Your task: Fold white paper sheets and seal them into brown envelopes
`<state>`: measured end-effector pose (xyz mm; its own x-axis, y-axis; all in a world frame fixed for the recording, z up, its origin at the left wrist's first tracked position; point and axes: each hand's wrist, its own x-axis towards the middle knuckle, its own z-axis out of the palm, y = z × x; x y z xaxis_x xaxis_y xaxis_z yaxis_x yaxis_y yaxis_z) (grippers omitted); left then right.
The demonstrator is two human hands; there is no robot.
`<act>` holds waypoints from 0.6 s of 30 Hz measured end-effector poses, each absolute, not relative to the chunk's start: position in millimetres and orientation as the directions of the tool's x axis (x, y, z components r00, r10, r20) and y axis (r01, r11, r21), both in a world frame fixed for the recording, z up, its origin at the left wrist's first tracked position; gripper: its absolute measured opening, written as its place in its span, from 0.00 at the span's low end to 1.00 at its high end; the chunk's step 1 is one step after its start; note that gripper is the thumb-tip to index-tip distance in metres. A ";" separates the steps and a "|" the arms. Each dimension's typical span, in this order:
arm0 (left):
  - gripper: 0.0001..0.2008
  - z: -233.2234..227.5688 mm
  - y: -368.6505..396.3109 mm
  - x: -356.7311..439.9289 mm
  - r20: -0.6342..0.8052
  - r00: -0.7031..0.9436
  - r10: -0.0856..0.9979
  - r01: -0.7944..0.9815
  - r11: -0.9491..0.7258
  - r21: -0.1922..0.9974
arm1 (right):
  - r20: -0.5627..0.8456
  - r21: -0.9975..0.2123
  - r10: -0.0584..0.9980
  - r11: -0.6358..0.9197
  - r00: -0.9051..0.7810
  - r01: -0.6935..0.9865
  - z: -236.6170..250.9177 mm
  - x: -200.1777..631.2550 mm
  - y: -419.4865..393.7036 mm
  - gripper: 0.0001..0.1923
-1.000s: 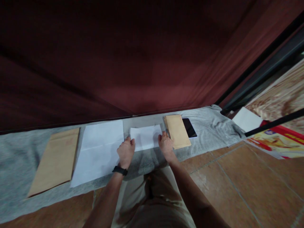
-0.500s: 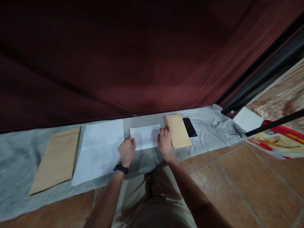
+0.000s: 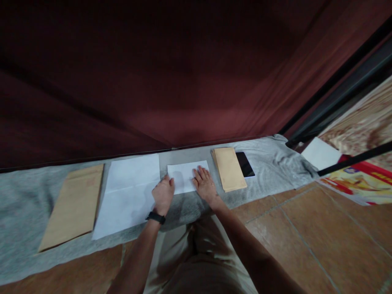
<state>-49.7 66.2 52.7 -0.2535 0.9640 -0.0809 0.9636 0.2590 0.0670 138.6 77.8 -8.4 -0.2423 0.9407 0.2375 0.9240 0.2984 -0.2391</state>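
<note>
A folded white sheet of paper (image 3: 183, 175) lies on a grey cloth (image 3: 269, 163) spread over the floor. My left hand (image 3: 163, 195) rests on the sheet's left edge, fingers curled, a black band on its wrist. My right hand (image 3: 204, 185) lies flat on the right half of the sheet with fingers spread. A stack of larger white sheets (image 3: 128, 194) lies just left of my left hand. A pile of small brown envelopes (image 3: 229, 168) lies just right of my right hand.
A large brown envelope (image 3: 73, 204) lies at the cloth's left. A dark phone (image 3: 245, 164) sits beside the small envelopes. A dark red curtain (image 3: 171, 73) hangs behind. Tiled floor (image 3: 321, 237), a white sheet (image 3: 320, 154) and a colourful printed bag (image 3: 364, 183) are at the right.
My right hand has slid left from the sheet's right edge onto its surface and flattened out. My left hand has stayed at the left edge.
</note>
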 end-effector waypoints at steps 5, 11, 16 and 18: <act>0.21 56.7 66.6 -48.9 -0.097 -0.266 0.959 0.959 0.274 0.079 | 0.227 -0.228 0.941 0.303 -0.252 0.925 -7.1 138.5 76.3 0.27; 0.19 49.5 64.4 -45.4 0.079 -0.272 0.959 0.958 0.262 0.117 | 0.219 -0.228 0.945 0.290 -0.241 0.930 -7.3 136.6 76.7 0.27; 0.24 28.3 70.8 -16.6 0.286 0.058 0.956 0.977 -0.113 0.181 | 0.231 -0.232 0.944 0.289 -0.236 0.929 -9.2 136.5 75.9 0.26; 0.25 17.1 75.6 -2.6 0.302 0.173 0.937 0.942 -0.248 0.227 | 0.232 -0.232 0.942 0.296 -0.243 0.927 -8.7 137.1 76.0 0.26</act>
